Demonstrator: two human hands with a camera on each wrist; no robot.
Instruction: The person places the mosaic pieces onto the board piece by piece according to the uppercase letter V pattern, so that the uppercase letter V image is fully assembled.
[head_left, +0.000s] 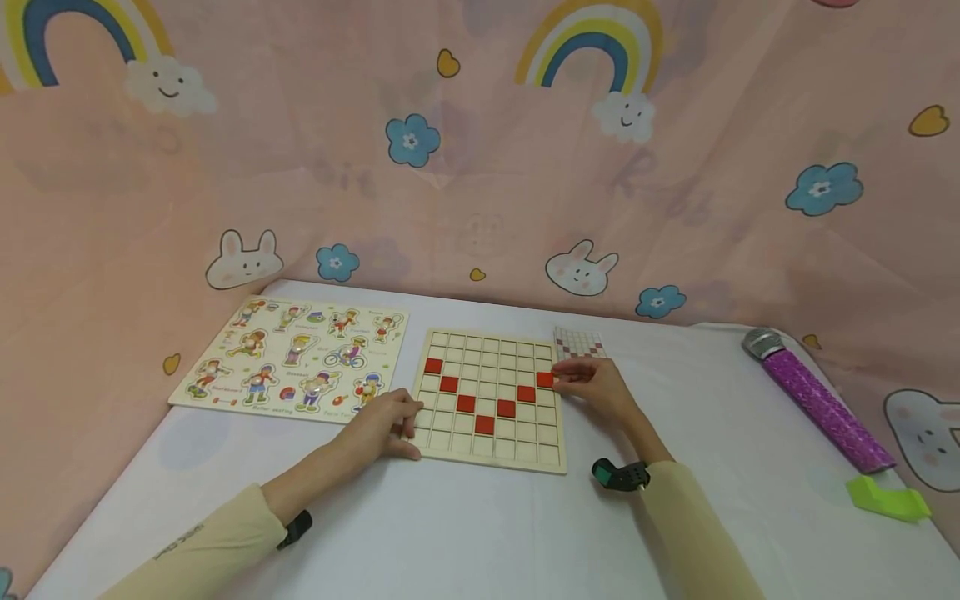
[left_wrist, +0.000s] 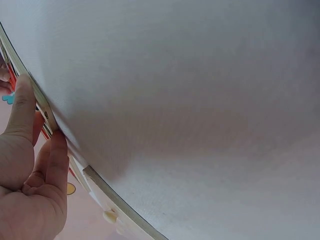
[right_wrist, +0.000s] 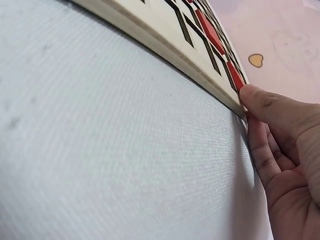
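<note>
A square wooden grid board (head_left: 491,354) lies flat on the table, with several red square tiles (head_left: 485,425) set in its cells in a V shape. At its near left corner my left hand (head_left: 382,425) holds the board, thumb (left_wrist: 22,100) along the front edge and fingers (left_wrist: 57,155) against the left side. My right hand (head_left: 597,387) pinches the right edge beside the uppermost right red tile (head_left: 544,381). In the right wrist view its thumb (right_wrist: 255,97) lies on the rim next to that tile, while the other fingers are lower, against the edge.
A small pattern card (head_left: 579,340) with a matching V lies behind my right hand. To the left is a wooden puzzle board (head_left: 281,354) with sports figures. Far right lie a purple glittery microphone (head_left: 825,404) and a lime-green piece (head_left: 888,500). A pink printed cloth (head_left: 480,192) hangs behind the table.
</note>
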